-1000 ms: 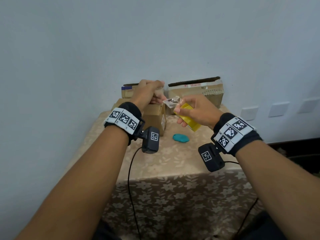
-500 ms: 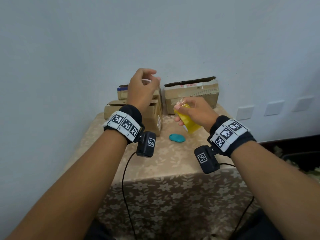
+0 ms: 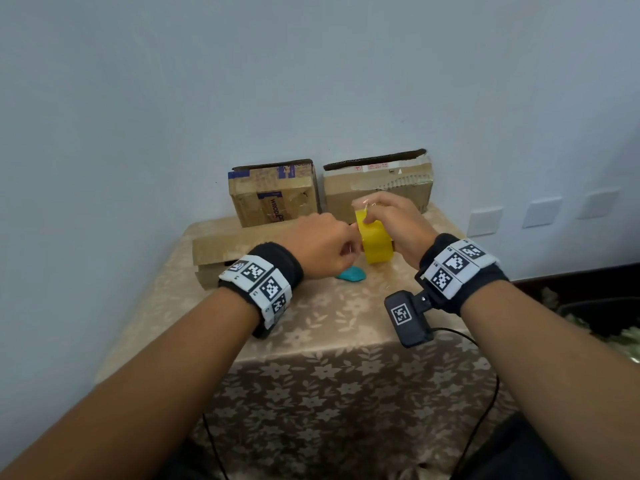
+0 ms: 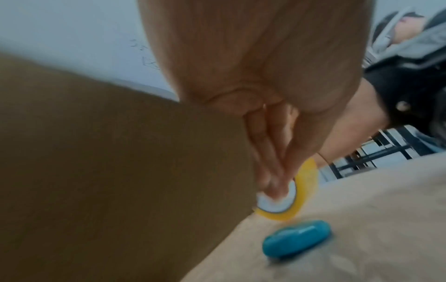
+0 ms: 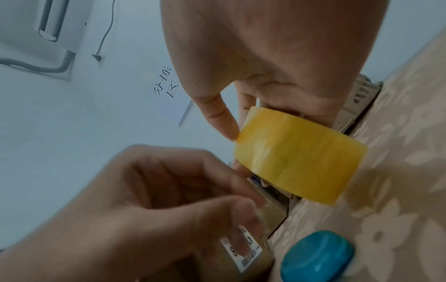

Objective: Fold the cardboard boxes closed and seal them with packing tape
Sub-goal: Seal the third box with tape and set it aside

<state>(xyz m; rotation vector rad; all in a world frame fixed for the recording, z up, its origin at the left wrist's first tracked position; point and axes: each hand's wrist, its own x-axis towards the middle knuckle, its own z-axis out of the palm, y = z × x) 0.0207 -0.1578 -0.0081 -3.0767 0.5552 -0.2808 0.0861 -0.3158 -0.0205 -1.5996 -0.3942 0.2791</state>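
Note:
A yellow roll of packing tape point(image 3: 376, 245) is held above the table, in front of the boxes. My right hand point(image 3: 367, 215) grips it from the top and right, thumb on its upper edge point(image 5: 225, 122). My left hand point(image 3: 349, 249) has come in from the left, and its fingers and thumb pinch the roll's side by the white core point(image 4: 277, 200). A low cardboard box point(image 3: 235, 252) lies front left. Two more boxes, one with blue print point(image 3: 273, 194) and one with a torn top point(image 3: 377, 187), stand against the wall.
A blue oval object point(image 3: 351, 274) lies on the floral tablecloth point(image 3: 346, 323) just below my hands. The wall rises right behind the boxes. Cables hang from both wrist cameras over the table's front edge.
My left hand has dropped from above the boxes to the tape roll. My right hand has turned the roll and lifted it a little toward the back boxes.

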